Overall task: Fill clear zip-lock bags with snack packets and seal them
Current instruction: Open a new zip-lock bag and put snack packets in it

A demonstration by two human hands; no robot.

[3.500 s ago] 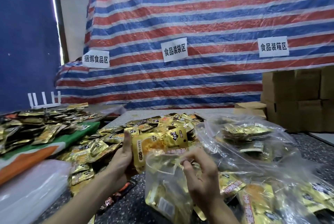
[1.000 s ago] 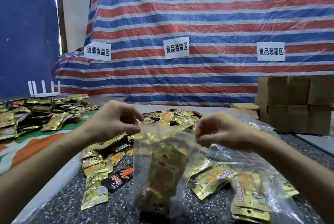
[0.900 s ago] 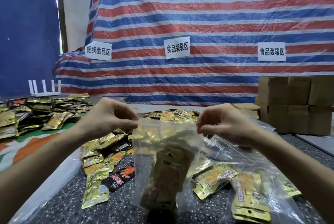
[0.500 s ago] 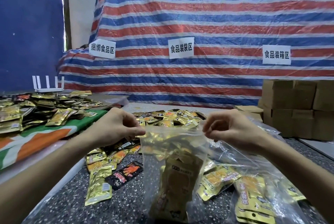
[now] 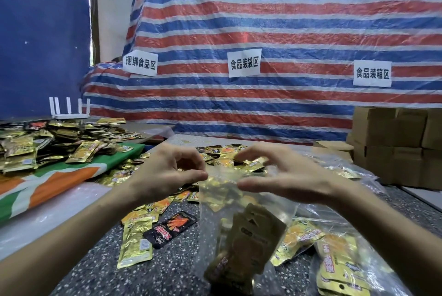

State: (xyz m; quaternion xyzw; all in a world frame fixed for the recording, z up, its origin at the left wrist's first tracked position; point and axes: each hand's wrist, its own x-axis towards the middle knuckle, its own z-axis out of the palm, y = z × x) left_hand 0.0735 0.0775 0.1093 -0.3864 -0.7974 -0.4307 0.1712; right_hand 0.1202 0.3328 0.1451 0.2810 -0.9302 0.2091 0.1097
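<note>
A clear zip-lock bag [image 5: 215,202] hangs upright over the speckled table [image 5: 177,269], with gold snack packets [image 5: 248,240] inside it. My left hand [image 5: 165,171] pinches the bag's top left corner between thumb and forefinger. My right hand [image 5: 287,176] is at the bag's top right, fingers spread and loose, thumb beside the top edge, gripping nothing. Loose gold packets [image 5: 136,240] and a black one [image 5: 171,228] lie on the table to the left of the bag.
More packets are heaped behind my hands [image 5: 227,152] and on a green and orange cloth [image 5: 55,176] at the left. Filled clear bags [image 5: 339,271] lie at the right. Cardboard boxes [image 5: 394,142] stand at the far right, a striped tarp [image 5: 263,20] behind.
My right hand has let go of the bag's top edge and spread its fingers. My left hand keeps its pinch on the top left corner.
</note>
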